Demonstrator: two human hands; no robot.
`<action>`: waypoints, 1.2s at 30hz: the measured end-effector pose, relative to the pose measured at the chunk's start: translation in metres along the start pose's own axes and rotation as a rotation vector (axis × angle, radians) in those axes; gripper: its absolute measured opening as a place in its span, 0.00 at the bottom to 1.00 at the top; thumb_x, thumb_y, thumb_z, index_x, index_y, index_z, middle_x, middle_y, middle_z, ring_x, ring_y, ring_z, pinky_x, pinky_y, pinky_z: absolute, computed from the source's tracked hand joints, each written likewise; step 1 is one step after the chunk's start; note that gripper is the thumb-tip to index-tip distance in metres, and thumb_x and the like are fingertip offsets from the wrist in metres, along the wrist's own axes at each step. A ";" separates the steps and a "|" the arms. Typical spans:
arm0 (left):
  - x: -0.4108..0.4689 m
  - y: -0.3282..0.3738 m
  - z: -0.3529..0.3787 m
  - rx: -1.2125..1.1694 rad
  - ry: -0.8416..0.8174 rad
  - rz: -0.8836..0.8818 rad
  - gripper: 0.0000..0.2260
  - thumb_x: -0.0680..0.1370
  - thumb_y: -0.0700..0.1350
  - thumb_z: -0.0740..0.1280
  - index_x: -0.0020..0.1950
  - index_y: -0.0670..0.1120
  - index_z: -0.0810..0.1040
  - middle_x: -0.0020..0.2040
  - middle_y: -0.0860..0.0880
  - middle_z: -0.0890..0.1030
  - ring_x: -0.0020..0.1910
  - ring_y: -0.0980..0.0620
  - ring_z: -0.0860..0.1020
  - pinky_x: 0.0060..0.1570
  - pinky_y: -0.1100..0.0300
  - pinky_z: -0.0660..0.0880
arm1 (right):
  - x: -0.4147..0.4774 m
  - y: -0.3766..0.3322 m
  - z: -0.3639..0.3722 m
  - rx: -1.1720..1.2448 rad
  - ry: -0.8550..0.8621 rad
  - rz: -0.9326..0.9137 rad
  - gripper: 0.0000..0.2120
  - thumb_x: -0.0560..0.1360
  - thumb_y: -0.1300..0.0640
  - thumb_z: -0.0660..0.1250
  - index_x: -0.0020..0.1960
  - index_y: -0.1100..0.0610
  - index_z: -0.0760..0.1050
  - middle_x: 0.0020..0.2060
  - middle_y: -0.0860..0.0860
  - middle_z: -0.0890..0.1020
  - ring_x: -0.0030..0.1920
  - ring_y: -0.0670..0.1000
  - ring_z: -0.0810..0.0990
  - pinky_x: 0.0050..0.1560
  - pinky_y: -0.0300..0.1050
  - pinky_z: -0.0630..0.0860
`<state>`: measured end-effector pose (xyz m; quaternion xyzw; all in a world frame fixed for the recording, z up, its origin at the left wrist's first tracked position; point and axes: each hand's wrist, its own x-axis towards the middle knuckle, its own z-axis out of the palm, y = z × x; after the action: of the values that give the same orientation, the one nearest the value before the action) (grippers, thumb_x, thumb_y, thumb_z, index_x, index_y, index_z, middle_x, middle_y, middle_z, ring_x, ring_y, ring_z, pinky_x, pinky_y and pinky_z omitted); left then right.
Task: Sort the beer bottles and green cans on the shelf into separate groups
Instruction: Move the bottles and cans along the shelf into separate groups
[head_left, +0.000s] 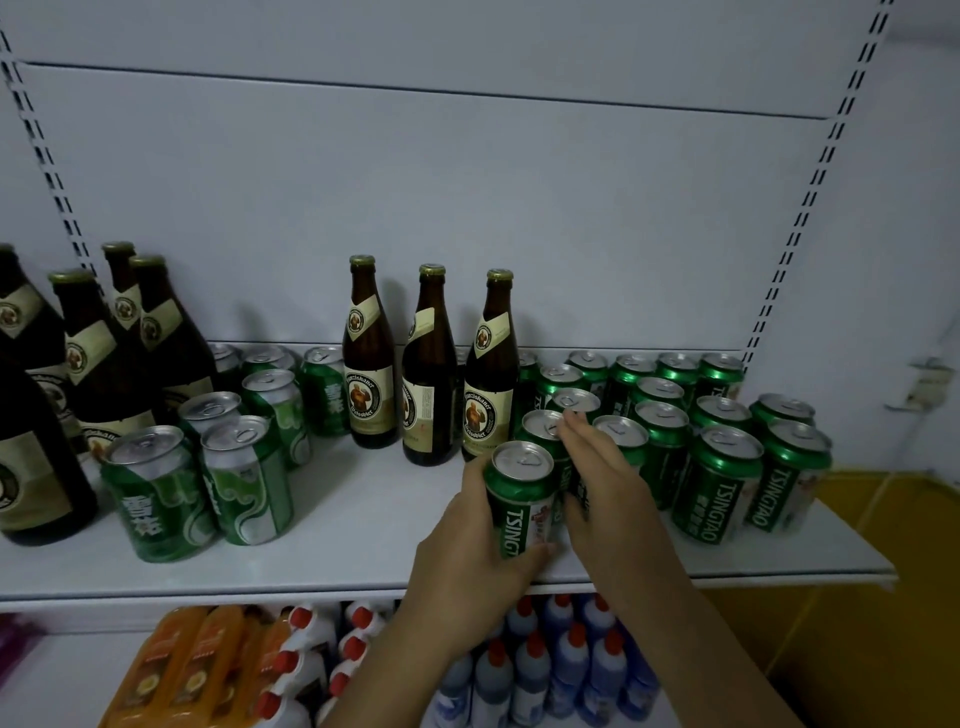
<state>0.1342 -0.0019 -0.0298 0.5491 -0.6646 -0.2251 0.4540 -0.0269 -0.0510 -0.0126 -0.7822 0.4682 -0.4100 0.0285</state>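
Likely the placing step: your left hand (467, 551) curls round a can (519, 493) at the can group's (722, 467) 8 o'clock edge, right hand (597, 478) flat-fingered against neighbours, gripping nothing; next, seat it flush, release.

The green can (519, 493) in your left hand (467, 561) is glossy printed metal with a bare silvery lid, and the cans (717, 483) packed to its right have the same sheen. Behind it, your brown bottles (370, 364) are smooth dark glass with matt cream paper labels and gold-toned caps. The shelf (363, 519) under them is smooth, white and faintly satin, and the plastic bottles (561, 670) below have shiny red caps.
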 end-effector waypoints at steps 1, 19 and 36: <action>-0.001 0.001 0.002 0.010 0.009 0.002 0.39 0.71 0.56 0.77 0.70 0.74 0.54 0.65 0.69 0.75 0.62 0.65 0.75 0.59 0.60 0.76 | -0.002 -0.001 -0.001 0.010 0.005 -0.017 0.36 0.73 0.78 0.66 0.78 0.58 0.66 0.77 0.48 0.66 0.77 0.41 0.60 0.72 0.22 0.50; 0.036 -0.030 0.001 0.045 0.182 -0.120 0.39 0.70 0.53 0.79 0.73 0.62 0.60 0.66 0.61 0.76 0.66 0.56 0.75 0.62 0.45 0.77 | -0.012 -0.012 -0.006 0.033 -0.021 -0.002 0.25 0.78 0.68 0.66 0.75 0.59 0.70 0.73 0.48 0.70 0.68 0.33 0.63 0.66 0.18 0.54; 0.145 0.013 -0.103 0.186 0.273 -0.069 0.23 0.80 0.50 0.71 0.70 0.43 0.69 0.64 0.47 0.75 0.63 0.50 0.75 0.58 0.60 0.75 | 0.162 -0.051 0.004 0.414 -0.167 0.311 0.24 0.75 0.44 0.74 0.65 0.54 0.74 0.57 0.47 0.80 0.56 0.48 0.80 0.49 0.44 0.78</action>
<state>0.2173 -0.1127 0.0823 0.6368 -0.5956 -0.1014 0.4790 0.0483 -0.1461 0.1065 -0.7096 0.4850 -0.4216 0.2889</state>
